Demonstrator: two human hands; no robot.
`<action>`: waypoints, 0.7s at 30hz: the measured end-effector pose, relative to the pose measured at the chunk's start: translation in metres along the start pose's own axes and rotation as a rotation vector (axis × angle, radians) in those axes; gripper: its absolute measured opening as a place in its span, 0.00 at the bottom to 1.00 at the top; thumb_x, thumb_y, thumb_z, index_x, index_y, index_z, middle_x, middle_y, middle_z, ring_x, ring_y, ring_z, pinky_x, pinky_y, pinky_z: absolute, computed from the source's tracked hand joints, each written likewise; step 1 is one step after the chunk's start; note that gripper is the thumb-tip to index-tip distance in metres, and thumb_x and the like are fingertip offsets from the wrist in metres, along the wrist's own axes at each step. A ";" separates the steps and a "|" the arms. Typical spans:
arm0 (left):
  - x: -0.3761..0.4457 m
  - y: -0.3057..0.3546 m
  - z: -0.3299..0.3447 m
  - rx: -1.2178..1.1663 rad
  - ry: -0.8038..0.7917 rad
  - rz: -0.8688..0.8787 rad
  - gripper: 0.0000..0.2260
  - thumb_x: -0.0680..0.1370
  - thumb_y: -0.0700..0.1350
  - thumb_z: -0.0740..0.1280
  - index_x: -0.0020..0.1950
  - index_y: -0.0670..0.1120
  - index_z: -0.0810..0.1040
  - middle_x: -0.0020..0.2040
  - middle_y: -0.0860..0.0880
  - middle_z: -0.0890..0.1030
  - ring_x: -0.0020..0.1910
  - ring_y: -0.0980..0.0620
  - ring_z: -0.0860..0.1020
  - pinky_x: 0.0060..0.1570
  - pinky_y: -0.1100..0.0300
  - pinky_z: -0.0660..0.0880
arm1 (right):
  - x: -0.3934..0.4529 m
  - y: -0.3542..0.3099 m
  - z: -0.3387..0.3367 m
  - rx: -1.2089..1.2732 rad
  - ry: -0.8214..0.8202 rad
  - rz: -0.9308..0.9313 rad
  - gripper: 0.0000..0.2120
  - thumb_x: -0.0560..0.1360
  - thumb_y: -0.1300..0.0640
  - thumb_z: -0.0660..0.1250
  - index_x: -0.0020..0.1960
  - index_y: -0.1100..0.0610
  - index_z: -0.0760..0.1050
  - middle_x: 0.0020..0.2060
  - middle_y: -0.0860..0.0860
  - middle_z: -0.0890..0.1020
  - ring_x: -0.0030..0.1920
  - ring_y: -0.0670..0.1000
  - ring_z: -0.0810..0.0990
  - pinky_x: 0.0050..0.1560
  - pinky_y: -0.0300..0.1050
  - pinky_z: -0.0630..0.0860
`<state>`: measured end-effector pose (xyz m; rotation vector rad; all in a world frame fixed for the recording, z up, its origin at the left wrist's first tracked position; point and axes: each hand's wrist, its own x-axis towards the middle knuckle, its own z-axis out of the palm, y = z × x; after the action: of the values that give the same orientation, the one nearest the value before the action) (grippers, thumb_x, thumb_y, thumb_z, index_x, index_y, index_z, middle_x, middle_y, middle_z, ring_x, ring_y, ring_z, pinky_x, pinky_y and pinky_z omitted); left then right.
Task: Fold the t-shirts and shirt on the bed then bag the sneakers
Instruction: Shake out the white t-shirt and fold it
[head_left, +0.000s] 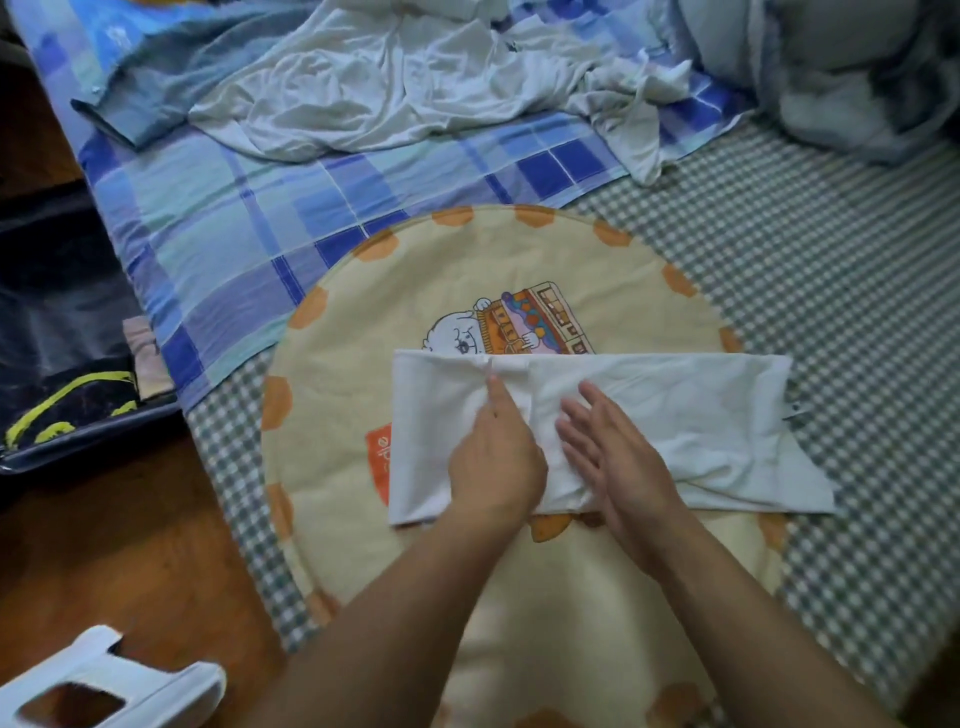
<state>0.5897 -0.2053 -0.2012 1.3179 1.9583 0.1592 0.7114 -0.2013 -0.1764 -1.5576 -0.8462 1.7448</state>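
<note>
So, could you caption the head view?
Both hands, left and right, press a half-folded white t-shirt flat.

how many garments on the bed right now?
3, maybe more hidden. White t-shirt partly folded under both hands on the round cushion; crumpled white t-shirt at the far side; blue shirt far left, partly under it.

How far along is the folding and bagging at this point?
Nothing looks finished. In hand: the white t-shirt, folded into a band on the round mat, with the left hand and right hand pressing it. Left: the crumpled pale t-shirt, the blue shirt, and the sneakers, not in view.
</note>
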 end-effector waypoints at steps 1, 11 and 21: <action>0.001 0.002 0.007 0.057 0.008 -0.019 0.36 0.83 0.51 0.60 0.83 0.47 0.42 0.69 0.43 0.72 0.62 0.41 0.76 0.54 0.50 0.74 | -0.003 0.003 -0.008 -0.033 0.020 -0.032 0.20 0.81 0.43 0.58 0.71 0.45 0.70 0.66 0.47 0.78 0.63 0.45 0.80 0.68 0.45 0.73; 0.014 -0.063 0.022 0.525 0.199 0.249 0.29 0.83 0.62 0.42 0.84 0.55 0.49 0.84 0.47 0.43 0.82 0.40 0.41 0.78 0.38 0.45 | 0.022 0.010 -0.179 -0.921 0.736 0.022 0.29 0.81 0.47 0.62 0.78 0.56 0.62 0.76 0.57 0.64 0.76 0.59 0.61 0.75 0.57 0.58; -0.014 0.029 0.075 0.496 0.135 0.563 0.30 0.83 0.63 0.47 0.83 0.55 0.49 0.84 0.46 0.45 0.82 0.43 0.37 0.79 0.42 0.39 | 0.053 -0.019 -0.226 -0.778 0.447 0.194 0.24 0.77 0.45 0.70 0.67 0.55 0.71 0.59 0.50 0.78 0.51 0.51 0.78 0.49 0.48 0.75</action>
<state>0.6624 -0.2255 -0.2334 2.2199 1.7435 0.0297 0.9323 -0.1370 -0.2117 -2.4808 -1.2421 1.1314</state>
